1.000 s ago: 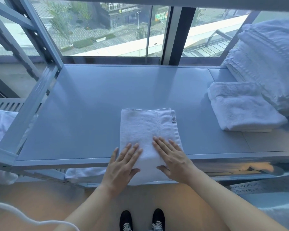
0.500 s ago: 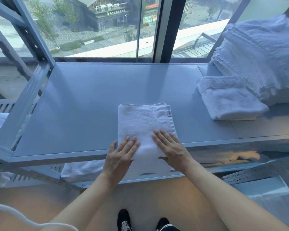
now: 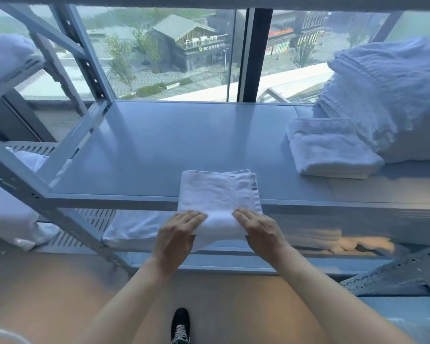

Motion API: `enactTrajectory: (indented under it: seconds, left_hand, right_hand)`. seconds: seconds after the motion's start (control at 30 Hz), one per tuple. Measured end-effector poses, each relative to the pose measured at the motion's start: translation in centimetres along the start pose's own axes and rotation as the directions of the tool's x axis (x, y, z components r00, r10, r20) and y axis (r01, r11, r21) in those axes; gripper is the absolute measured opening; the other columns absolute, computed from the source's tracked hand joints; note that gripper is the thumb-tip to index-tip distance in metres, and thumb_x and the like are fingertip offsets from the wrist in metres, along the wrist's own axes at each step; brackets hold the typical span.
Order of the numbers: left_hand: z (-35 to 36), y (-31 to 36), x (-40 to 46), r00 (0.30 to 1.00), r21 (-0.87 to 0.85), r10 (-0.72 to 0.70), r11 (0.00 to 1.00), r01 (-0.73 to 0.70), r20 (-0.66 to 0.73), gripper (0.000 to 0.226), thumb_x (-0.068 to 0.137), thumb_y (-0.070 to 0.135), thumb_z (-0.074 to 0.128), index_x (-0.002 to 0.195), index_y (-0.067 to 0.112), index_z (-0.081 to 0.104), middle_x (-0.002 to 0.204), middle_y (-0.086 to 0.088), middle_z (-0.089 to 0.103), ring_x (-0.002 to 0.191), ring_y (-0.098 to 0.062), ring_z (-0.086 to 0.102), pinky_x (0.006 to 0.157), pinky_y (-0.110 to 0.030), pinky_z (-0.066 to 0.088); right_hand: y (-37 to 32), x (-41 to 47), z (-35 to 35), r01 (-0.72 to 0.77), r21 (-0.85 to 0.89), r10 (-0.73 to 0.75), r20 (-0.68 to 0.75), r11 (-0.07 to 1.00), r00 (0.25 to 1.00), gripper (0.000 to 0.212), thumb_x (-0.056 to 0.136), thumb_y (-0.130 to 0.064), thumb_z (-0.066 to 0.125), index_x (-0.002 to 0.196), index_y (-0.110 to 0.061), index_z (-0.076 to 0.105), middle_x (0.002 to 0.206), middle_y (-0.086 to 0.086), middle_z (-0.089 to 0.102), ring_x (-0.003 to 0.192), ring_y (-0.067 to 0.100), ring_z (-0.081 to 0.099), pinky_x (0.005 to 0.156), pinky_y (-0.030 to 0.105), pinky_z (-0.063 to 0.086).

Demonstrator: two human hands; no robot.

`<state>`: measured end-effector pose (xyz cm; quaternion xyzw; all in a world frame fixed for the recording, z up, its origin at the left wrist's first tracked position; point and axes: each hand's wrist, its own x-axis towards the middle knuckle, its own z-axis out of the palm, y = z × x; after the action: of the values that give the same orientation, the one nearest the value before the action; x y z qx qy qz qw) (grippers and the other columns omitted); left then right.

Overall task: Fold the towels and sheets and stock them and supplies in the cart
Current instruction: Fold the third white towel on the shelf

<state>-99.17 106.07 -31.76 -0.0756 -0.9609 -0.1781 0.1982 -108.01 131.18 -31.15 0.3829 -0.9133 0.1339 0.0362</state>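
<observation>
A white folded towel with a small tag lies at the front of the grey metal shelf, its near end hanging past the shelf edge. My left hand grips the towel's near left corner, fingers on top and thumb under. My right hand holds the near right corner the same way. The near end is lifted slightly off the edge.
Another folded white towel lies at the right of the shelf, against a tall stack of white sheets. White linens sit on the lower shelf. A slanted rack post and more linens are at the left.
Both hands lay flat on the towel before. They have slid back to its near end and taken hold of it. The view has tilted upward.
</observation>
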Motion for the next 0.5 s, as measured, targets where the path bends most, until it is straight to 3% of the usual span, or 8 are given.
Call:
enactTrajectory:
  seconds: [0.23,0.5]
  left_hand:
    - [-1.0,7.2,-2.5,0.998,-0.015,-0.065,0.998,0.065,-0.003,0.071,0.064,-0.013,0.073,0.125,0.024,0.071,0.123,0.009,0.072,0.113,-0.015,0.066,0.087,-0.031,0.057]
    - [-2.5,9.3,-3.6,0.994,-0.040,-0.105,0.994,0.106,0.016,0.071,0.065,-0.016,0.070,0.125,0.022,0.072,0.125,0.008,0.071,0.115,-0.018,0.067,0.088,-0.032,0.058]
  right_hand:
    - [0.7,-6.0,-3.0,-0.002,0.025,0.004,-0.056,1.000,0.998,0.068,0.057,0.017,0.062,0.120,-0.006,0.068,0.117,0.006,0.073,0.094,0.033,0.071,0.066,0.036,0.058]
    - [-0.3,-7.9,-4.5,-0.012,0.050,0.017,-0.088,0.999,0.996,0.064,0.061,0.016,0.061,0.120,-0.007,0.069,0.115,0.006,0.073,0.094,0.034,0.070,0.068,0.037,0.058]
